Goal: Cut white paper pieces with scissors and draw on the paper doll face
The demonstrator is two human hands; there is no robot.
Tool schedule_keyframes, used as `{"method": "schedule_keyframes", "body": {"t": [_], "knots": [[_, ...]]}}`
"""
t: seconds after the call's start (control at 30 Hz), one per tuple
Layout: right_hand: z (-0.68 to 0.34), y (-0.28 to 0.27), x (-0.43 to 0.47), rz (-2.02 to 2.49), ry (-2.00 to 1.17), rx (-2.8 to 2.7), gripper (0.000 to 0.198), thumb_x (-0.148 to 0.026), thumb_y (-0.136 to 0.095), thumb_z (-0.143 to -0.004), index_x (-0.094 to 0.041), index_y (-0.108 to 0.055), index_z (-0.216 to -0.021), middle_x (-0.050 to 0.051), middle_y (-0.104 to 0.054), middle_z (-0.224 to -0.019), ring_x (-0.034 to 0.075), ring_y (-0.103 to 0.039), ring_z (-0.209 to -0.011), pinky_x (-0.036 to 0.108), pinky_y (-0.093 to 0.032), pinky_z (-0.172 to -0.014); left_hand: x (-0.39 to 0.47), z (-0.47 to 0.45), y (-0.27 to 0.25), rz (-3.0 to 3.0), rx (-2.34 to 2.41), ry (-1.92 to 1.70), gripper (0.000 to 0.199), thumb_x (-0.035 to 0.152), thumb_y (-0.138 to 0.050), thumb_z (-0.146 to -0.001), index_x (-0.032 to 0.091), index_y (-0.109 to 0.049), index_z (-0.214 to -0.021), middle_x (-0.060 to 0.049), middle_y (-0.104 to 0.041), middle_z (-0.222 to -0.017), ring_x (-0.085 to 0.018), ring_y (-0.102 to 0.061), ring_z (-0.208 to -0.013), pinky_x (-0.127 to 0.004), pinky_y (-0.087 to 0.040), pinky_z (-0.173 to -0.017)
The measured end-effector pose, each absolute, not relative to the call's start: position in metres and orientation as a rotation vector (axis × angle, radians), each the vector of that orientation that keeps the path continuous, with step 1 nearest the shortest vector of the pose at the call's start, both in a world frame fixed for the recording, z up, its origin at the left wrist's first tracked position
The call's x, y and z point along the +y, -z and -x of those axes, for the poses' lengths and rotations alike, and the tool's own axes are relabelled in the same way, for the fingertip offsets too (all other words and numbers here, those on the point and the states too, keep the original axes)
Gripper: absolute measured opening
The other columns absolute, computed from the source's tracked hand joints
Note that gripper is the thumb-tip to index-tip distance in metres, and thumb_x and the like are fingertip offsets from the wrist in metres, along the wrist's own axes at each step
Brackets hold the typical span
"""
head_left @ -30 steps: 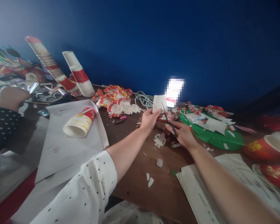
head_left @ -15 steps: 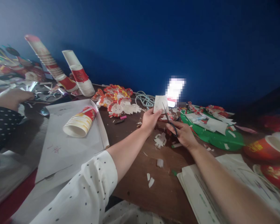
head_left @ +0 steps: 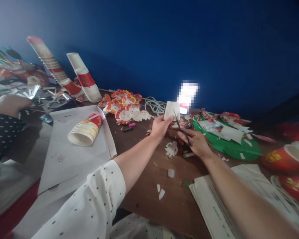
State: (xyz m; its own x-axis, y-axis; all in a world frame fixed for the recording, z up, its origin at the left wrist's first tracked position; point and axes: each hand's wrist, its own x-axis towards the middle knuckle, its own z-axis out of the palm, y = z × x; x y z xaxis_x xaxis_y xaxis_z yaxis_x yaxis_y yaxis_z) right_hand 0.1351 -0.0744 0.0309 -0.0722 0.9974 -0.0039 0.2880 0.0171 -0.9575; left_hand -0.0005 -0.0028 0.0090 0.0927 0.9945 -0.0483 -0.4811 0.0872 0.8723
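My left hand [head_left: 160, 127] pinches a small white piece of paper [head_left: 171, 111] by its lower edge, above the brown table [head_left: 142, 179]. In my right hand [head_left: 196, 142] is a pair of scissors [head_left: 185, 135] with dark handles, its blades overlapping the right part of the paper. Whether the blades have cut into it I cannot tell. Below the hands lies a cut-out paper shape [head_left: 171, 150] with jagged edges. A pen [head_left: 188, 154] rests just under my right hand, and small paper scraps [head_left: 161, 194] are scattered nearer to me.
Paper cups [head_left: 86, 131] lie nested in a white box lid [head_left: 57, 172] on the left. Cup stacks [head_left: 86, 79] lean by the blue wall. Decorated cut-outs [head_left: 126, 103] and a coiled cord [head_left: 154, 105] lie behind. To the right are a green disc [head_left: 229, 149] and another person's hand [head_left: 11, 103] is far left.
My hands, the paper and the scissors stay nearly where they were. The other person's hand at far left has shifted slightly left.
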Motion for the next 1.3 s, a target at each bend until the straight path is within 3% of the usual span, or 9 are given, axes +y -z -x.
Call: {"method": "schedule_keyframes", "body": {"t": [0.33,0.5,0.97,1.3], "knots": [[-0.138,-0.029,-0.074,1.369,-1.093,-1.517,0.044,-0.056,-0.066,-0.074,-0.014,-0.071,-0.084,-0.002,-0.052,-0.059,0.010,-0.042,-0.056,0.024,-0.033,-0.053,-0.002,0.002,-0.008,-0.826,0.832,-1.282,0.020,0.031,-0.072,-0.071,0.014,-0.068,-0.081,-0.003,-0.065,-0.064,-0.012,-0.061,-0.062,-0.022,-0.048,-0.059],[-0.137,-0.029,-0.073,1.361,-1.116,-1.519,0.040,-0.056,-0.066,-0.075,-0.015,-0.068,-0.073,-0.001,-0.051,-0.057,0.009,-0.041,-0.054,0.024,-0.031,-0.051,-0.002,0.002,-0.010,-0.834,0.854,-1.273,0.020,0.030,-0.072,-0.072,0.013,-0.067,-0.081,-0.003,-0.065,-0.065,-0.012,-0.061,-0.062,-0.021,-0.047,-0.058],[-0.142,-0.025,-0.073,1.385,-1.170,-1.474,0.037,-0.055,-0.066,-0.077,-0.019,-0.066,-0.070,0.001,-0.056,-0.061,0.012,-0.048,-0.055,0.025,-0.037,-0.052,-0.002,0.002,-0.009,-0.913,0.898,-1.256,0.019,0.031,-0.070,-0.073,0.013,-0.066,-0.079,-0.003,-0.065,-0.062,-0.010,-0.058,-0.054,-0.022,-0.046,-0.055],[-0.145,-0.018,-0.070,1.352,-1.144,-1.493,0.038,-0.053,-0.066,-0.077,-0.017,-0.072,-0.090,-0.001,-0.055,-0.062,0.011,-0.045,-0.057,0.025,-0.034,-0.054,-0.002,0.002,-0.011,-0.893,0.902,-1.241,0.016,0.028,-0.067,-0.074,0.013,-0.066,-0.080,-0.002,-0.064,-0.062,-0.011,-0.058,-0.056,-0.021,-0.045,-0.053]]}}
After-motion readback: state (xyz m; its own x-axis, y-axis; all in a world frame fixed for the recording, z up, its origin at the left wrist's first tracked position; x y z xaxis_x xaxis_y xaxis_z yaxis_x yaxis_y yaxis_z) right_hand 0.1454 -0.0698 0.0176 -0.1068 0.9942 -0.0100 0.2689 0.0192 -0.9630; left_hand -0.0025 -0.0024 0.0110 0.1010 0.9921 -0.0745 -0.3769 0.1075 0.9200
